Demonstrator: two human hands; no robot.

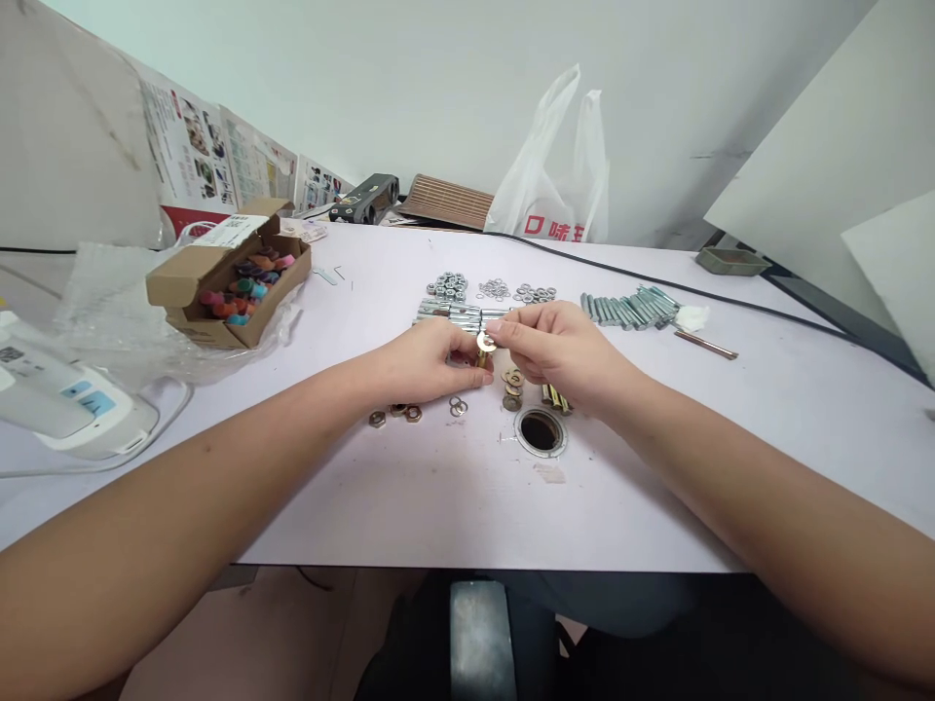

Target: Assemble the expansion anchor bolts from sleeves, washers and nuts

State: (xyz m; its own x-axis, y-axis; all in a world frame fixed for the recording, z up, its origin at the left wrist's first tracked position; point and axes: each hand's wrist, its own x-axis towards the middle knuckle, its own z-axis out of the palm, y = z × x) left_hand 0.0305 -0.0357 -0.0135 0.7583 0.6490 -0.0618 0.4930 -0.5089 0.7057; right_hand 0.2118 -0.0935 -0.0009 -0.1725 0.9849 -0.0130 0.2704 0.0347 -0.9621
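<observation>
Head view: gold-toned fasteners are being handled over the tabletop (409,516), around the centre of the frame.
Gold nuts (413,414): left loose, lower left of centre.
Thin rings (458,407): laid loose, just below centre.
Gold washers (512,399): heaped right of centre, just beyond the ringed hole (544,455).
Gold bolts (556,398): partly hidden by the right hand (547,343).
Left hand (432,360): a held bolt (481,359) is pinched in its grip, at centre.
Right hand: a held washer (489,348) is pinched in its grip at the bolt's top; whether it is threaded on cannot be told. One set seems begun; no finished gold set is seen.
Silver bolts (629,308): rowed right of centre; their completion cannot be told.
Silver nuts (447,284): grouped above centre, apparently unused.
</observation>
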